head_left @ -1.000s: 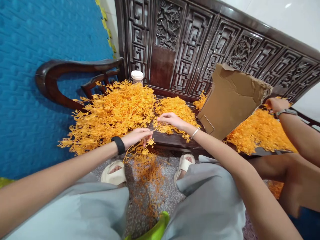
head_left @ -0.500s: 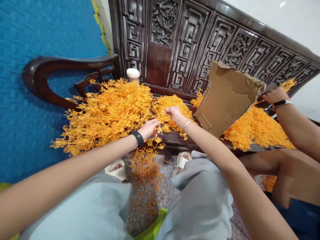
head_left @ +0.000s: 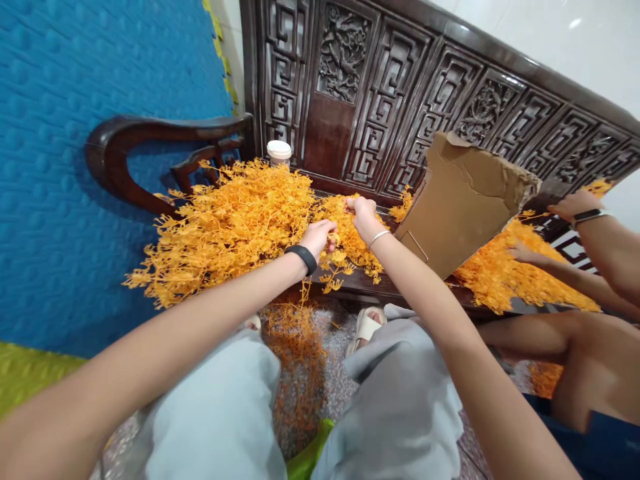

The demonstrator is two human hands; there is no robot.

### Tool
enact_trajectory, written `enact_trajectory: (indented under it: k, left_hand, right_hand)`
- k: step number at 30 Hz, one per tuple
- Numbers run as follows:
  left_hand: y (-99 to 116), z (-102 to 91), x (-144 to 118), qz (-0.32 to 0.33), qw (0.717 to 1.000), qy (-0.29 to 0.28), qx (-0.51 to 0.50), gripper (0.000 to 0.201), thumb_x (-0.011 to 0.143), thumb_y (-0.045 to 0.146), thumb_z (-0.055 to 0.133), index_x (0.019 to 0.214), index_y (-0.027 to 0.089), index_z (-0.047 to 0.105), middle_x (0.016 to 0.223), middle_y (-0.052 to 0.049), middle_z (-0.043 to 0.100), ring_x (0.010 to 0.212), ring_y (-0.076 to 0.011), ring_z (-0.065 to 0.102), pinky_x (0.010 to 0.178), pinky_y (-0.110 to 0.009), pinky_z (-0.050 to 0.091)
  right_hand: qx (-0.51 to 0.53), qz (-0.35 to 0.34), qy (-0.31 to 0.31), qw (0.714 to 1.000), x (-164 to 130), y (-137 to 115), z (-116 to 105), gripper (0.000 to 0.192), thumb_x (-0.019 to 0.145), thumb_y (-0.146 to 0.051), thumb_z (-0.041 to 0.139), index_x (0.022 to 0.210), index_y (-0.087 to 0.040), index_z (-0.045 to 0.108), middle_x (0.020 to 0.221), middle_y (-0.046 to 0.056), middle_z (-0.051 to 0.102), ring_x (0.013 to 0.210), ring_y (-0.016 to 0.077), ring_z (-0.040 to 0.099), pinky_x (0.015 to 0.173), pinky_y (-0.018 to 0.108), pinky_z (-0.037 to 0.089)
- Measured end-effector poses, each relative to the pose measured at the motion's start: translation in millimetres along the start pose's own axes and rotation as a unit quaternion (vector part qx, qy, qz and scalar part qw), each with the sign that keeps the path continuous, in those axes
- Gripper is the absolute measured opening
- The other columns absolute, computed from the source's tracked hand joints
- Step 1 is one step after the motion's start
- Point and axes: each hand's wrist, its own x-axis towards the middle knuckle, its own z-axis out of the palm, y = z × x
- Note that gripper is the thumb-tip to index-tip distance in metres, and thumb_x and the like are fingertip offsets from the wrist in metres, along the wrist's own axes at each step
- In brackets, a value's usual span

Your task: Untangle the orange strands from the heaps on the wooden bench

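Observation:
My left hand is closed at the front of the bench seat, pinching an orange artificial plant sprig that hangs below the fingers. Just beyond it to the right, my right hand has its fingertips pinched together at the smaller pile of orange sprigs. Small orange stems show at those fingertips, partly lost against the pile. A large heap of the same branching orange sprigs lies left of my hands and spills over the seat's front edge.
A carved dark wooden bench stands ahead, its curved armrest at left. A white-lidded tub is behind the heap. An upright cardboard piece separates my side from another pile, where another person's hands work. Orange bits litter the floor.
My left hand has risen and moved right, closer to the small pile. My right hand has shifted slightly up and right. Another hand now reaches over the right pile.

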Motion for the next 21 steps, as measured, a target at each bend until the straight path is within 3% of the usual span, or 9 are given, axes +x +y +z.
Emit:
enact_trajectory:
  k: [5,9,12,14,18,21]
  left_hand:
    - [-2,12.8,5,-0.007,1.000,0.022,-0.009,0.024,0.074,0.008,0.044,0.052,0.016,0.040,0.044,0.006,0.038,0.033,-0.0024,0.033,0.034,-0.016,0.024]
    - [-7,19.9,-20,-0.035,0.999,0.003,0.027,0.024,0.070,0.006,0.046,0.048,0.015,0.041,0.042,0.006,0.037,0.031,-0.0026,0.033,0.033,-0.017,0.023]
    - [-7,25.1,-47,-0.063,0.983,-0.134,0.104,0.023,0.073,0.011,0.047,0.050,0.015,0.044,0.045,0.005,0.040,0.032,-0.0034,0.035,0.034,-0.017,0.025]
    - [-6,25.7,-56,-0.060,0.974,-0.179,0.122,0.023,0.075,0.012,0.046,0.052,0.014,0.048,0.049,0.004,0.042,0.033,-0.0033,0.037,0.035,-0.018,0.027]
    - [-4,13.4,-48,-0.070,0.975,-0.162,0.138,0.023,0.078,0.013,0.046,0.056,0.013,0.052,0.053,0.002,0.046,0.036,-0.0039,0.041,0.036,-0.018,0.029]
    - [-5,-0.7,-33,-0.064,0.980,-0.120,0.147,0.023,0.078,0.015,0.047,0.055,0.014,0.053,0.055,0.000,0.048,0.038,-0.0042,0.041,0.037,-0.018,0.029]
  right_hand:
    - [-0.008,0.009,0.014,1.000,11,-5,-3,0.017,0.069,-0.001,0.044,0.061,-0.013,0.053,0.058,0.001,0.058,0.053,0.0080,0.055,0.051,0.019,0.044]
    - [-0.002,0.026,0.070,0.997,33,-17,-29,0.011,0.074,-0.008,0.048,0.072,-0.012,0.059,0.054,-0.003,0.054,0.045,0.0049,0.048,0.048,0.018,0.041]
    - [-0.048,0.025,0.078,0.995,47,-18,-56,0.012,0.077,-0.018,0.053,0.084,-0.016,0.061,0.052,-0.006,0.050,0.041,0.0036,0.039,0.046,0.017,0.037]
    - [-0.094,0.014,0.045,0.994,51,-14,-68,0.012,0.077,-0.022,0.055,0.086,-0.017,0.062,0.049,-0.007,0.046,0.039,0.0034,0.034,0.045,0.018,0.036]
    - [-0.147,0.021,-0.018,0.989,48,-2,-77,0.011,0.071,-0.011,0.060,0.081,-0.013,0.060,0.047,-0.005,0.049,0.040,0.0039,0.039,0.046,0.017,0.036]
    - [-0.159,0.031,-0.045,0.986,45,2,-79,0.030,0.068,-0.006,0.062,0.097,-0.014,0.057,0.055,-0.002,0.058,0.045,0.0062,0.048,0.048,0.018,0.039]
